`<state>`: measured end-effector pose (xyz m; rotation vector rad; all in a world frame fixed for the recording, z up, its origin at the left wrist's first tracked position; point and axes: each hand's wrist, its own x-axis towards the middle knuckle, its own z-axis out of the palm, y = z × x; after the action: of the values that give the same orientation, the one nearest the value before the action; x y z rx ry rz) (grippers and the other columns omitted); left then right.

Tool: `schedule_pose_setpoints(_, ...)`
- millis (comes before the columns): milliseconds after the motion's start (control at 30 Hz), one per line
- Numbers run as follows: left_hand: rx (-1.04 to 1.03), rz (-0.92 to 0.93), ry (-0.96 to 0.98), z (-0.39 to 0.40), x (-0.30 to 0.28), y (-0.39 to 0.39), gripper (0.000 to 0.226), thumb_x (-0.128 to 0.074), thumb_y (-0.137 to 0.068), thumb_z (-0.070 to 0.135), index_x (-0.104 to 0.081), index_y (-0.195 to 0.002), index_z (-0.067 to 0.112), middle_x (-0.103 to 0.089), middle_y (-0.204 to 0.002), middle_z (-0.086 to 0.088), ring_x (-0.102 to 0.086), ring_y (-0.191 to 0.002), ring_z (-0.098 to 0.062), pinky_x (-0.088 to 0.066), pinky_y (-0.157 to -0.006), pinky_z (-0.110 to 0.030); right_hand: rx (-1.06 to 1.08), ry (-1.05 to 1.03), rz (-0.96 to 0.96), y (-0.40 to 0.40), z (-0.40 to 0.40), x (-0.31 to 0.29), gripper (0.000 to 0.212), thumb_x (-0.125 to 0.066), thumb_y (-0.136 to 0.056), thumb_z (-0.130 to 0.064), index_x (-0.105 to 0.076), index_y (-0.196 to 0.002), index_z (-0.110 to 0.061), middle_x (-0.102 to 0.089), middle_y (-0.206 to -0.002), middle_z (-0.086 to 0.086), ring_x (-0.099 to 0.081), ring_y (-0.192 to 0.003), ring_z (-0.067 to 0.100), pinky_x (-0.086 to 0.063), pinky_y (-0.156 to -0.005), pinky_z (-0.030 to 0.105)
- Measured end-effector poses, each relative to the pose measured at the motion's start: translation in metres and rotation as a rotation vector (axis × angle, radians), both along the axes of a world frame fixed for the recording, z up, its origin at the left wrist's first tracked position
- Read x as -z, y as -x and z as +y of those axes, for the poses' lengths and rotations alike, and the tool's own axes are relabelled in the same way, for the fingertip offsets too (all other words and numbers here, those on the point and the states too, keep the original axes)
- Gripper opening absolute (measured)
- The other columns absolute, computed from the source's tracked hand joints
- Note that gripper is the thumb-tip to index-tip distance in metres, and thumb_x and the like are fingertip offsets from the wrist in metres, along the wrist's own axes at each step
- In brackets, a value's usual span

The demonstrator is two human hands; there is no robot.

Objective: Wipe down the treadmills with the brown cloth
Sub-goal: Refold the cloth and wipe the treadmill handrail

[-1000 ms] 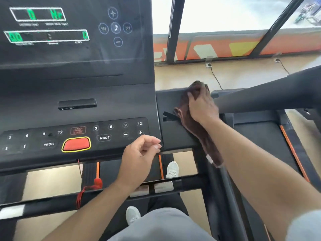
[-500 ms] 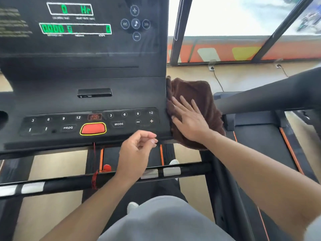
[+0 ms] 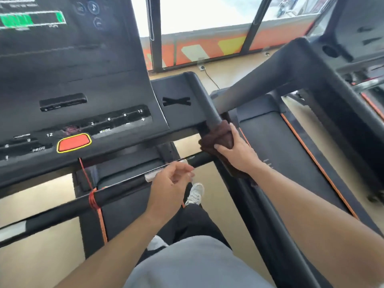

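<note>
I stand on a black treadmill whose console [image 3: 83, 84] fills the upper left. My right hand [image 3: 239, 150] grips the brown cloth [image 3: 218, 137], wrapped round the treadmill's right side handrail [image 3: 209, 113] just below the console's right wing. Part of the cloth hangs under my wrist. My left hand [image 3: 170, 183] hovers over the front crossbar [image 3: 116, 196], fingers loosely curled, holding nothing.
A second treadmill [image 3: 270, 138] with orange belt trim stands close on the right, its thick black upright [image 3: 291, 65] crossing above my right hand. A red safety cord [image 3: 93, 199] is wound on the crossbar. Windows and a wall socket [image 3: 202, 67] lie ahead.
My right hand left the console's right wing, where it pressed the spread cloth flat, and moved down onto the side handrail, gripping the cloth round it. My left hand stayed near the crossbar.
</note>
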<state>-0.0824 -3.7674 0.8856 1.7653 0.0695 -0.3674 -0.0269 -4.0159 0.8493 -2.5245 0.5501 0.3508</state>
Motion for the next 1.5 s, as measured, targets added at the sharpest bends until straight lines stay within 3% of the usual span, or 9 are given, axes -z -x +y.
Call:
schedule_pose_setpoints(133, 0.065, 0.024, -0.017, -0.009, 0.008, 0.024, 0.019, -0.064, -0.094, 0.009, -0.072, -0.089, 0.025, -0.077, -0.084, 0.008, -0.074, -0.085, -0.01, -0.056, -0.086, -0.027, 0.026, -0.124, 0.04, 0.035, -0.012, -0.002, 0.102, -0.071, -0.086, -0.055, 0.0, -0.158, -0.047, -0.049, -0.152, 0.003, -0.054, -0.13, 0.032, -0.042, -0.095, 0.036)
schedule_pose_setpoints(333, 0.116, 0.032, -0.028, -0.023, 0.012, 0.059, 0.02, -0.065, -0.094, 0.007, -0.072, -0.087, 0.025, -0.078, -0.083, 0.004, -0.074, -0.082, -0.01, -0.055, -0.083, -0.022, -0.004, -0.006, 0.089, 0.08, -0.008, -0.005, 0.127, -0.078, -0.066, -0.047, 0.014, -0.153, -0.053, -0.041, -0.155, -0.002, -0.059, -0.123, 0.035, -0.05, -0.098, 0.047)
schedule_pose_setpoints(567, 0.265, 0.004, -0.099, -0.066, 0.011, 0.12, 0.02, -0.068, -0.092, 0.011, -0.072, -0.085, 0.029, -0.077, -0.081, 0.008, -0.073, -0.084, -0.013, -0.055, -0.084, -0.027, -0.067, 0.286, -0.015, 0.196, -0.005, 0.009, 0.119, -0.078, -0.077, -0.042, 0.009, -0.158, -0.042, -0.027, -0.161, 0.004, -0.051, -0.127, 0.033, -0.055, -0.085, 0.047)
schedule_pose_setpoints(800, 0.517, 0.025, -0.099, -0.129, 0.014, 0.242, 0.02, -0.067, -0.093, 0.011, -0.072, -0.09, 0.03, -0.077, -0.085, 0.011, -0.073, -0.085, -0.005, -0.057, -0.084, -0.025, 0.062, 0.312, -0.036, 0.36, -0.027, 0.022, 0.106, -0.071, -0.085, -0.051, 0.006, -0.158, -0.043, -0.031, -0.162, 0.0, -0.051, -0.129, 0.027, -0.055, -0.089, 0.041)
schedule_pose_setpoints(933, 0.695, -0.01, -0.146, -0.155, 0.015, 0.31, 0.019, -0.067, -0.094, 0.017, -0.071, -0.092, 0.034, -0.076, -0.086, 0.016, -0.071, -0.09, -0.005, -0.055, -0.085, -0.021, 0.285, 0.14, -0.051, 0.441, -0.035, 0.035, 0.1, -0.075, -0.087, -0.048, -0.004, -0.157, -0.049, -0.042, -0.155, -0.006, -0.054, -0.129, 0.022, -0.056, -0.095, 0.04)
schedule_pose_setpoints(1067, 0.857, -0.088, -0.159, -0.175, 0.013, 0.351, 0.018, -0.066, -0.095, 0.015, -0.071, -0.096, 0.032, -0.073, -0.088, 0.02, -0.068, -0.09, 0.002, -0.053, -0.081, -0.011, 0.781, -0.263, -0.203, 0.521, -0.047, 0.054, 0.05, -0.056, -0.09, -0.027, -0.054, -0.124, -0.063, -0.07, -0.119, -0.015, -0.067, -0.106, 0.016, -0.056, -0.095, 0.043)
schedule_pose_setpoints(1167, 0.962, -0.078, -0.174, -0.192, 0.015, 0.371, 0.017, -0.067, -0.094, 0.015, -0.068, -0.102, 0.029, -0.072, -0.097, 0.017, -0.065, -0.093, 0.003, -0.049, -0.08, -0.008, 1.079, -0.317, -0.281, 0.578, -0.035, 0.046, 0.038, -0.059, -0.087, -0.011, -0.067, -0.105, -0.044, -0.073, -0.097, -0.016, -0.068, -0.094, 0.013, -0.053, -0.081, 0.024)
schedule_pose_setpoints(1300, 1.357, -0.058, -0.322, -0.222, 0.038, 0.4, 0.028, -0.07, -0.091, 0.021, -0.058, -0.11, 0.038, -0.065, -0.112, 0.018, -0.061, -0.106, -0.001, -0.048, -0.085, -0.015, 1.368, -0.35, -0.426, 0.632, 0.004, 0.026, 0.04, -0.074, -0.086, -0.005, -0.064, -0.098, -0.042, -0.071, -0.094, -0.017, -0.065, -0.088, 0.004, -0.04, -0.069, 0.001)
schedule_pose_setpoints(1500, 2.017, -0.08, -0.273, -0.25, 0.063, 0.475, 0.033, -0.082, -0.073, 0.025, -0.063, -0.095, 0.039, -0.071, -0.094, 0.016, -0.067, -0.089, -0.003, -0.052, -0.081, -0.026, 1.825, -0.451, -0.747, 0.682, 0.075, 0.017, 0.062, -0.071, -0.078, 0.017, -0.069, -0.117, -0.032, -0.077, -0.105, -0.006, -0.074, -0.093, 0.01, -0.061, -0.078, 0.031)
